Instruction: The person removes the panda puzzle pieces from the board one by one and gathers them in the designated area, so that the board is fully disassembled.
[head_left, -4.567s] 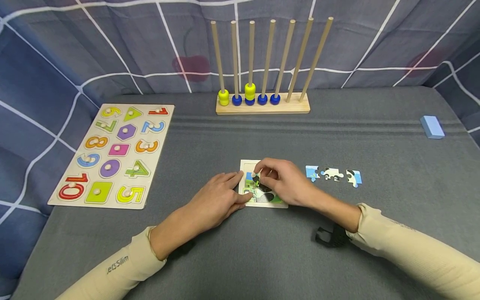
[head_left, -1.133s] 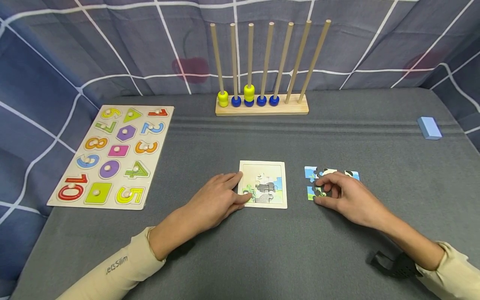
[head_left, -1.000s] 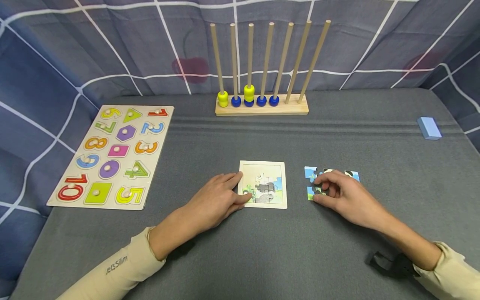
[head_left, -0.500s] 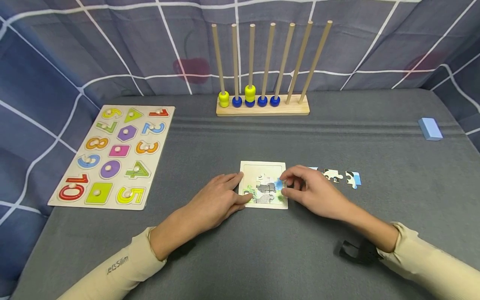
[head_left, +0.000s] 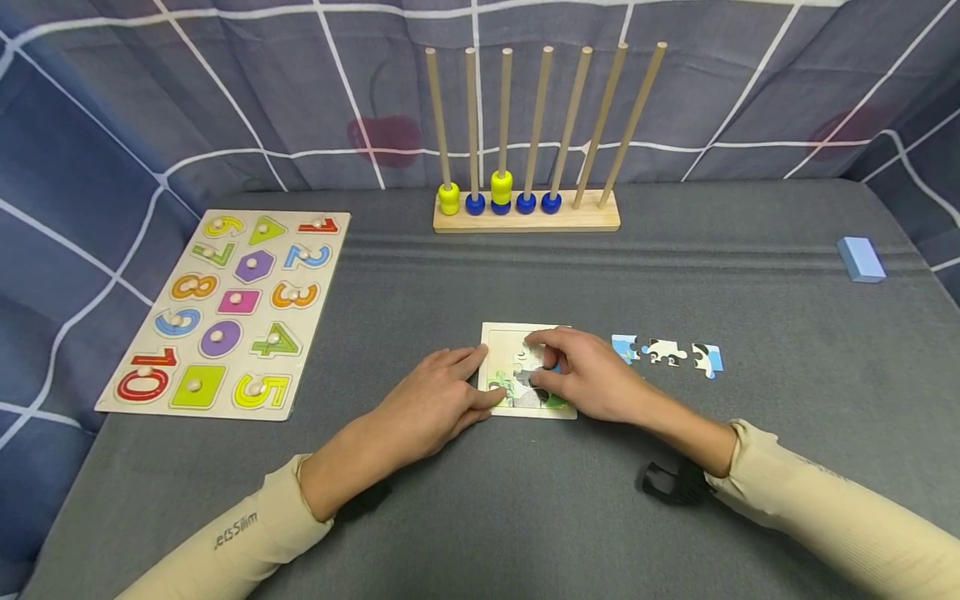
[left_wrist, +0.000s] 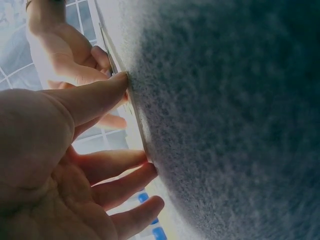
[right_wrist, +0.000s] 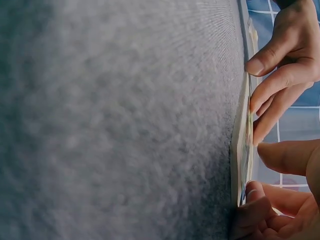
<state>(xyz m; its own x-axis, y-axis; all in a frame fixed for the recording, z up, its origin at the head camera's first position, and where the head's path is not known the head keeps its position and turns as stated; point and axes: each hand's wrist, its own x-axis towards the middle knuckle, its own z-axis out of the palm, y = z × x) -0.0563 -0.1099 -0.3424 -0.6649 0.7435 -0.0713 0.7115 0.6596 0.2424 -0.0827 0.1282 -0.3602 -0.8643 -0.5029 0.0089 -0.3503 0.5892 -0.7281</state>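
A small wooden jigsaw board [head_left: 517, 413], partly filled with picture pieces, lies in the middle of the table in the head view. My left hand [head_left: 431, 408] rests on its left edge, fingers and thumb nearly straight; the left wrist view shows the thumb [left_wrist: 102, 95] touching the board's edge. Over the board's right half, my right hand [head_left: 588, 379] holds a puzzle piece between thumb and index finger, mostly hidden by the fingers. Right of the board lie a blue piece [head_left: 624, 346], a panda piece [head_left: 665, 352] and a blue and black-and-white piece [head_left: 707, 358].
A number and shape peg board [head_left: 238, 312] lies at the left. Behind the jigsaw stands a wooden rack of upright rods [head_left: 525, 221] with yellow and blue beads. A light blue block [head_left: 861, 260] sits at the far right. Checkered cloth [head_left: 300, 100] hangs behind the table.
My right hand has moved left from the loose pieces to the jigsaw board, carrying a puzzle piece. My left hand has stayed on the board's left edge.
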